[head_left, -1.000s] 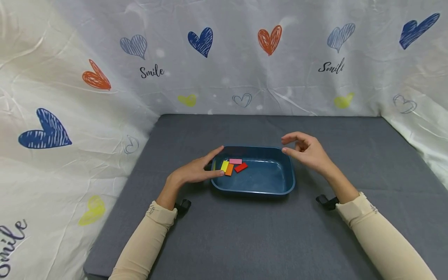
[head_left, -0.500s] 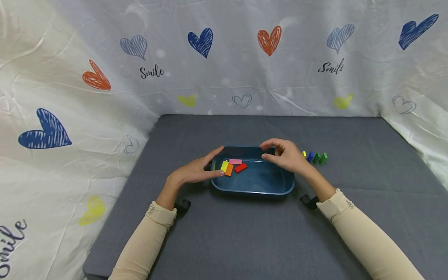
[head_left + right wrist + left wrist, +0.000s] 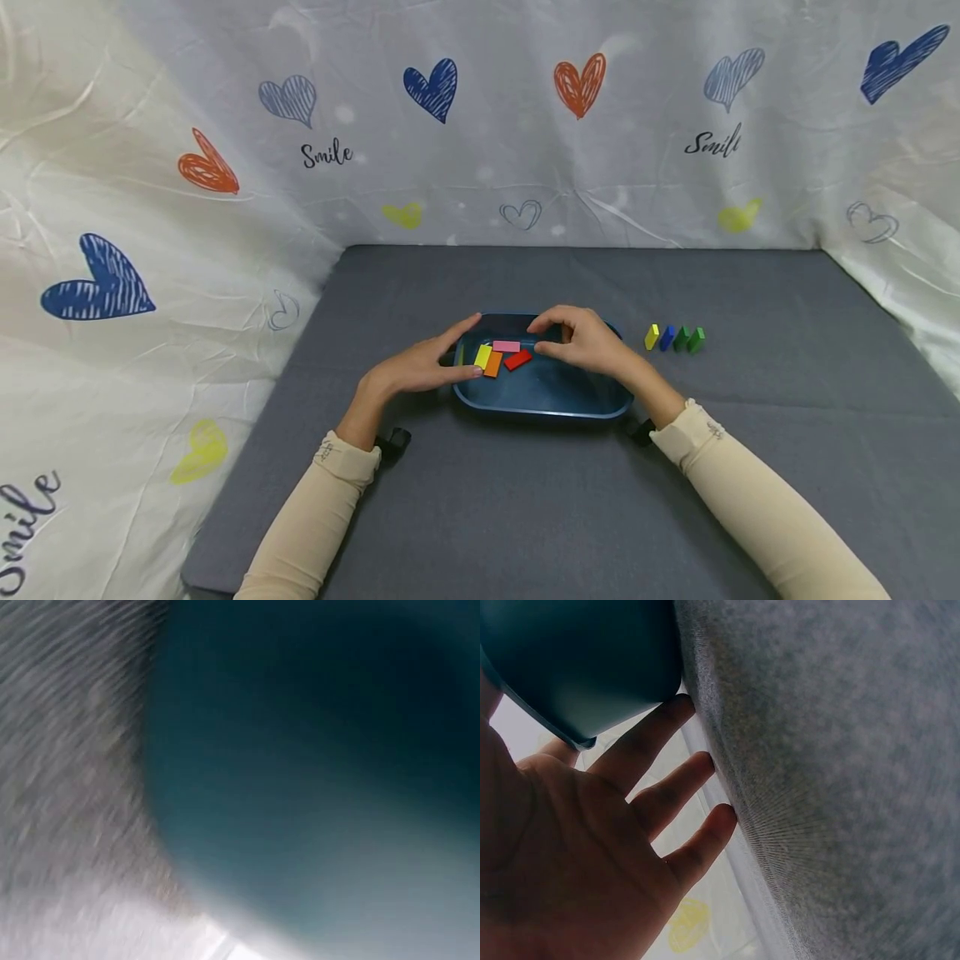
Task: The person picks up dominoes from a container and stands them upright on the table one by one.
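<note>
A blue tray (image 3: pixel 543 392) holds small flat rectangular blocks at its left end: yellow (image 3: pixel 483 357), orange (image 3: pixel 492 364), pink (image 3: pixel 506 347) and red (image 3: pixel 518 360). My left hand (image 3: pixel 412 364) rests at the tray's left end, thumb over the rim. In the left wrist view, its fingers (image 3: pixel 671 791) stretch out beneath and beside the tray wall (image 3: pixel 607 667). Above the tray's right half is my right hand (image 3: pixel 581 337), thumb and index apart with nothing visible between them. The right wrist view is blurred and shows mostly the tray's outer side (image 3: pixel 300 780).
Right of the tray, a row of small blocks stands upright on the grey cloth-covered table (image 3: pixel 480 500): yellow (image 3: pixel 652 337), blue (image 3: pixel 667 337) and two green (image 3: pixel 682 338). A white curtain (image 3: pixel 480 150) printed with hearts hangs behind and to the left.
My right hand has moved left from the tray's right edge to above its inside, uncovering the standing row of blocks. My left hand and the blocks in the tray look unmoved.
</note>
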### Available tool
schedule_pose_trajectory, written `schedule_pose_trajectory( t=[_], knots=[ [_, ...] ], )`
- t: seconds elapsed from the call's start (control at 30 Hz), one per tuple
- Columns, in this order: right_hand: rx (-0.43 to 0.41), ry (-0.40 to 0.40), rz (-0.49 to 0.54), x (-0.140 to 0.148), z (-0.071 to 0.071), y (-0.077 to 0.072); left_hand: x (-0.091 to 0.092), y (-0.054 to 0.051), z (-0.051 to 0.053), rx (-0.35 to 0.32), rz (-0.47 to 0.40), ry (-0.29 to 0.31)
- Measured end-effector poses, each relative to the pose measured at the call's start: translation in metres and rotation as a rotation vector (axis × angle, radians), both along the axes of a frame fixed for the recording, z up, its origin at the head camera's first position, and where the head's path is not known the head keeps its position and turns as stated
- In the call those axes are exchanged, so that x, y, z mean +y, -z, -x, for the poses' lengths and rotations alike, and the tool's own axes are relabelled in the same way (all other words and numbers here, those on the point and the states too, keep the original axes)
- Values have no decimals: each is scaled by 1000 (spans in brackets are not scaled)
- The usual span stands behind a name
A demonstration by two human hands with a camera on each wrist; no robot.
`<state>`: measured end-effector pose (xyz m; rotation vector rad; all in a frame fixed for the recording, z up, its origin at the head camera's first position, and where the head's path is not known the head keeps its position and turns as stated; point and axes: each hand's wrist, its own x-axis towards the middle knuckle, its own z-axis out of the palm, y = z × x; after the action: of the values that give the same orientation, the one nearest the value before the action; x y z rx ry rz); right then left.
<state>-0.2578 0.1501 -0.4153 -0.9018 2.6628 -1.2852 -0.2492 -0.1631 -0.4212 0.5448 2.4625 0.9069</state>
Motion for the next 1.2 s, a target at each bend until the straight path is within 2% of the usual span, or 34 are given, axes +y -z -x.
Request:
schedule_pose_trajectory(
  t=[0.23,0.4,0.87,1.2],
  knots=[
    [-14,-73,-74,-15,3,6,1,0,0,12,5,15],
    [13,-114,-130,-21,5,11,-1,-1,0,10,-2,12],
    [48,-116,-301,-30,2,13,-1,-1,1,11,9,13],
    [78,-114,-360,-30,2,15,-1,-1,3,5,15,25]
  ],
)
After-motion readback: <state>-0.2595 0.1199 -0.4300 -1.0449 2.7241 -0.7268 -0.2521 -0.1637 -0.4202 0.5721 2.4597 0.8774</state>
